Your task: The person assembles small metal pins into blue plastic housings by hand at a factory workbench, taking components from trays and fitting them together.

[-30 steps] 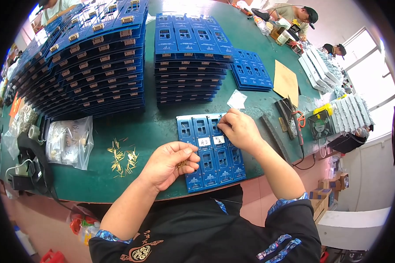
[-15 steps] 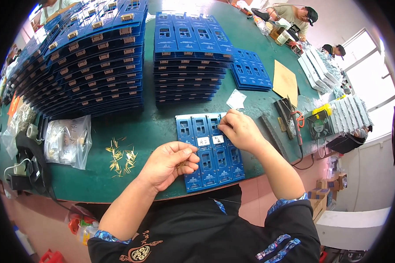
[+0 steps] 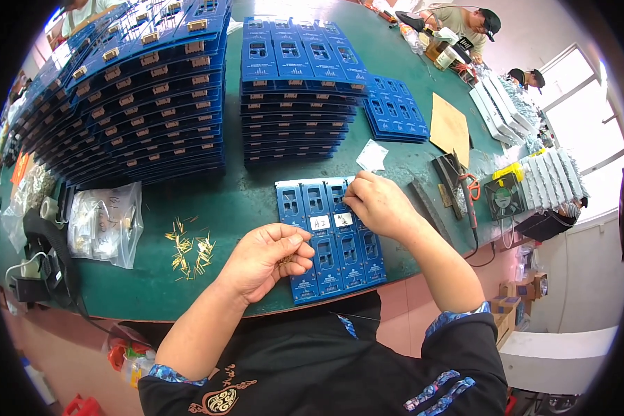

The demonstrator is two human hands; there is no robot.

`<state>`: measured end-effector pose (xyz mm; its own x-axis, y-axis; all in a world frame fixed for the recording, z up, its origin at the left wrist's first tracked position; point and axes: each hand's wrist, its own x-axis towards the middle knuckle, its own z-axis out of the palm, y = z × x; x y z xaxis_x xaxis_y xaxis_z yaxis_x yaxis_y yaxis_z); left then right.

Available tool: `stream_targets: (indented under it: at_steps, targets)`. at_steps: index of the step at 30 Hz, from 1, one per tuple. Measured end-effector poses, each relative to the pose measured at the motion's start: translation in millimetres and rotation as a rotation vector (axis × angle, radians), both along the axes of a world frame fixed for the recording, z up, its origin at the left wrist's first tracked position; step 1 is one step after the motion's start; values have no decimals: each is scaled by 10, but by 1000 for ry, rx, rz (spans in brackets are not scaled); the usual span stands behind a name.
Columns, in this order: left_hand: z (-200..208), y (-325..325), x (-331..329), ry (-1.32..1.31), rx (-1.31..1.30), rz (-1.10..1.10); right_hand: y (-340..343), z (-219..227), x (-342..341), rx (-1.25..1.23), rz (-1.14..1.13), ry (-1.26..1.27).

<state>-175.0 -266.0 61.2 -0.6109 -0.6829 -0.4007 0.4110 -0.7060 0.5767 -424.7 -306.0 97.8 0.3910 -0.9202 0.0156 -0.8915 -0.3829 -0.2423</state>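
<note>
The left hand (image 3: 274,258) hovers beside the near left part of the blue board panel (image 3: 332,240), palm partly turned up, its fingers curled over small gold-coloured pins (image 3: 284,261). The right hand (image 3: 376,205) is at the panel's far edge, thumb and fingertips brought together over the board; whether they grip anything is hidden. The panel lies flat on the green table (image 3: 246,197) before the person, with two white labels (image 3: 319,222) across its middle. Left of it, well apart from the left hand, a loose scatter of gold-coloured pins (image 3: 181,255) lies near a clear plastic bag (image 3: 105,225). A white packet (image 3: 372,156) sits just beyond the right hand; a dark bar (image 3: 430,210) and a soldering iron (image 3: 473,208) lie to its right. Farther back stand a large stack of blue boards (image 3: 156,97), a narrower stack (image 3: 297,87), a low stack (image 3: 396,111) and a tan sheet (image 3: 450,130). Across the table, a person in a dark cap (image 3: 490,23) leans over.
</note>
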Motion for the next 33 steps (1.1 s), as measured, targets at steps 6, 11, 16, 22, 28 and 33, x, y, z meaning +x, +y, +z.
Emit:
stream_targets:
  at_steps: [6, 11, 16, 22, 28, 33]
  targets:
    - [2, 1, 1, -2, 0, -3, -8, 12, 81, -45, 80, 51]
    - [9, -4, 10, -1, -2, 6, 56, -53, 31, -116, 65, -30]
    - [15, 5, 4, 4, 9, -9, 147, -93, -73, -183, 64, -159]
    - [-1, 0, -6, 36, 13, -12, 203, -78, -32, -236, 151, -69]
    - [3, 6, 2, 23, 20, -15, 206, -39, 8, -269, 149, -63]
    - [10, 8, 9, 24, 8, -17, 213, -61, -4, -260, 178, -20]
